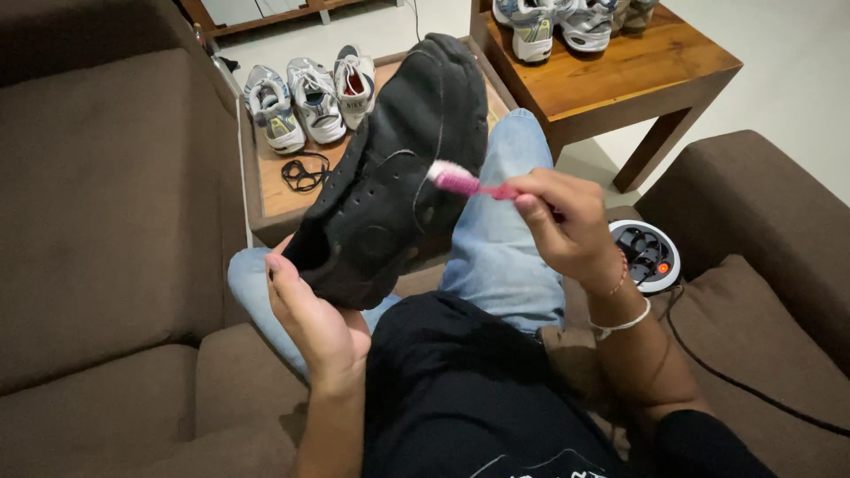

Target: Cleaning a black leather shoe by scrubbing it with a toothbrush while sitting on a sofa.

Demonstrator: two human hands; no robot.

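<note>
Head view: person seated on brown sofa [106, 221], looking down at lap.
Left hand [310, 319]: clamped under heel of black shoe [390, 177], raised above knees.
Right hand [567, 226]: pinched on pink toothbrush [465, 183], bristles touching shoe's side.
Handling: shoe looks light, soft-sided; heel seems the firmest hold.
Behind: white sneakers [310, 97] on wooden table [274, 199].

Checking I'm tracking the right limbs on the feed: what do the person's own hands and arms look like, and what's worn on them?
Both forearms are bare. The left hand has nothing on its wrist. The right hand wears a thin reddish string bracelet and a white band at the wrist, with a dark sleeve near the elbow.
</note>
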